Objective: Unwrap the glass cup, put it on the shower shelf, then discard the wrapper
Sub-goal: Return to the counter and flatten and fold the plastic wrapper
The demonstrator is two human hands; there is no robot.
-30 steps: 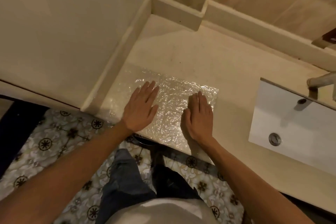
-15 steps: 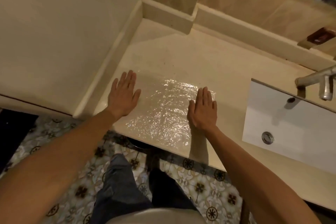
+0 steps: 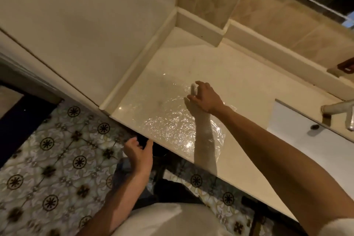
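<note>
Lying flat on the counter [image 3: 239, 86], one bubble wrapper [image 3: 168, 120] runs its long axis from 10 to 4 o'clock. Right hand [image 3: 204, 96] hovers over its far edge, fingers loosely spread, holding nothing. Left hand [image 3: 138, 154] hangs relaxed off the counter's front at 7 o'clock. No cup in sight.

A pale stone counter [image 3: 220, 67] runs from the upper middle of the frame down to the lower right; a clear, crinkled wrapper [image 3: 168, 122] lies flat on it near its front edge, centre frame; a white sink [image 3: 306, 145] is set into it at the right edge.
</note>
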